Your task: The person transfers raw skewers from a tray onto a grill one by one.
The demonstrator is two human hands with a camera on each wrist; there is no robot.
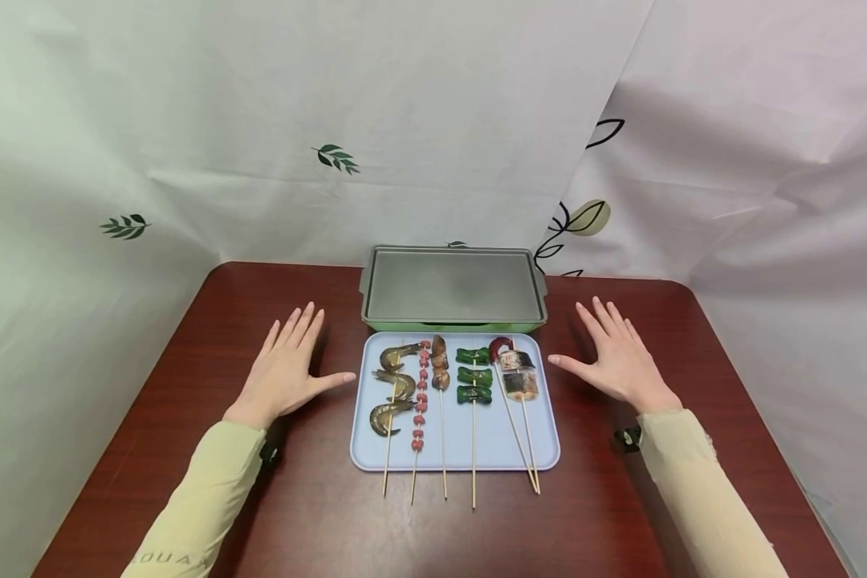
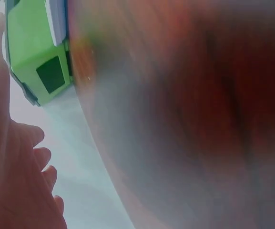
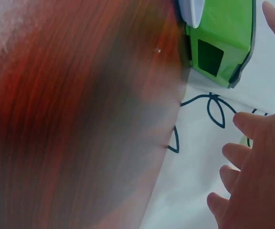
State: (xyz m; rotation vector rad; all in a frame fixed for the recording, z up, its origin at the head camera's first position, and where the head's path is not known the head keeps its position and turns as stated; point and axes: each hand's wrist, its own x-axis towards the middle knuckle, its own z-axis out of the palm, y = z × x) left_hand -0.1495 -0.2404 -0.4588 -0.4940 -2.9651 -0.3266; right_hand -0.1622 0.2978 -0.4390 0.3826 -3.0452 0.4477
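A light blue tray (image 1: pixel 455 453) lies on the table in the head view, its skewers side by side with their sticks over the near edge. From the left come a shrimp skewer (image 1: pixel 393 387), a skewer of small red pieces (image 1: pixel 419 408), a brown meat skewer (image 1: pixel 440 369), a green roll skewer (image 1: pixel 474 376), a dark red curled skewer (image 1: pixel 502 348) and a skewer of dark-and-pale chunks (image 1: pixel 520 373). My left hand (image 1: pixel 282 373) is left of the tray, fingers spread, holding nothing. On the other side my right hand (image 1: pixel 617 361) is spread likewise, holding nothing.
Behind the tray stands a green grill with a flat grey plate (image 1: pixel 455 285); its green side (image 3: pixel 225 28) shows in the right wrist view. A dark red wooden table (image 1: pixel 318 514) bears everything. White cloth (image 1: pixel 433 120) with leaf prints hangs around the back and sides.
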